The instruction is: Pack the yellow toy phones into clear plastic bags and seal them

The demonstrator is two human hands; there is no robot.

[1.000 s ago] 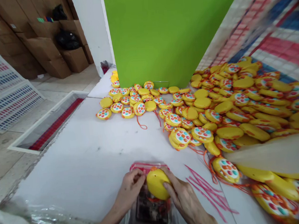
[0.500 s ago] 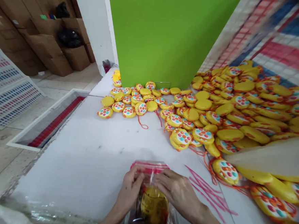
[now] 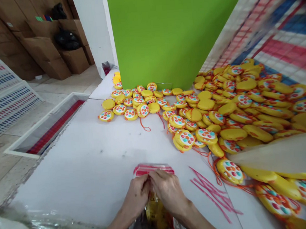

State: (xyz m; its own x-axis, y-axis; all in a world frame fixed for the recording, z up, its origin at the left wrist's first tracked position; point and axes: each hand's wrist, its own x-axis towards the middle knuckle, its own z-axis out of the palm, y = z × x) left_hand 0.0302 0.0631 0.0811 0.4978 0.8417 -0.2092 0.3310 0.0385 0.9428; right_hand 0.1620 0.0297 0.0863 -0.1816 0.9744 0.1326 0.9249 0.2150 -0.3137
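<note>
A clear plastic bag (image 3: 139,170) with a pink-red band at its top lies at the front of the white table, with a yellow item (image 3: 158,215) inside it. My left hand (image 3: 138,194) is closed on the bag's upper part, just below the band. My right hand (image 3: 166,190) is closed on it too, and the fingers of both hands meet at the middle. Pink strips (image 3: 213,194) lie on the table right of my right hand. The fingertips are partly hidden behind the knuckles.
Yellow toys with coloured dots (image 3: 231,112) are heaped along the right and back of the table (image 3: 93,157). A green panel (image 3: 173,36) stands behind them. White baskets (image 3: 7,93) and cardboard boxes (image 3: 44,55) are at the left.
Both hands have come together over the bag's middle, just below the band; before, they were apart at its two sides. They now cover more of the yellow item.
</note>
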